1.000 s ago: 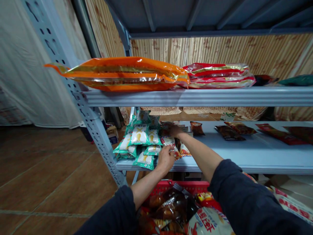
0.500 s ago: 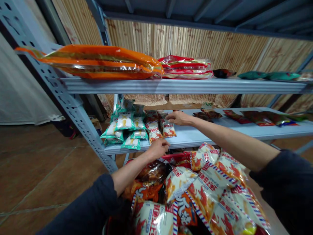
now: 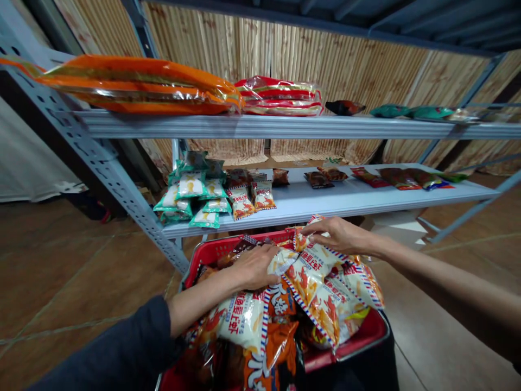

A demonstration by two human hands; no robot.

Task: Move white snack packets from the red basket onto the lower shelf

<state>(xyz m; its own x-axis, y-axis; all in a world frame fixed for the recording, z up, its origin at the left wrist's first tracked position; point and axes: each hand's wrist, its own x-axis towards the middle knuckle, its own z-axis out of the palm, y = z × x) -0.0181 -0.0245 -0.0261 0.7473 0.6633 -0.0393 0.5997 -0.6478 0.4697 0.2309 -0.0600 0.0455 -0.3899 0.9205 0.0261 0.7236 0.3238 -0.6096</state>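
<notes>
At steel storeroom shelving (image 3: pixel 345 202), the left hand (image 3: pixel 254 266) lies open on snack packets (image 3: pixel 313 277) heaped in a red basket (image 3: pixel 209 251); the right hand (image 3: pixel 340 236) touches the heap's top, its grip unclear.

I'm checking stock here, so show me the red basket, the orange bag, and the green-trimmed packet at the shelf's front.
red basket (image 3: pixel 209 252): head view, on its rim.
orange bag (image 3: pixel 138 87): head view, on the middle of the bag.
green-trimmed packet (image 3: pixel 204 219): head view, on the packet's front.
</notes>
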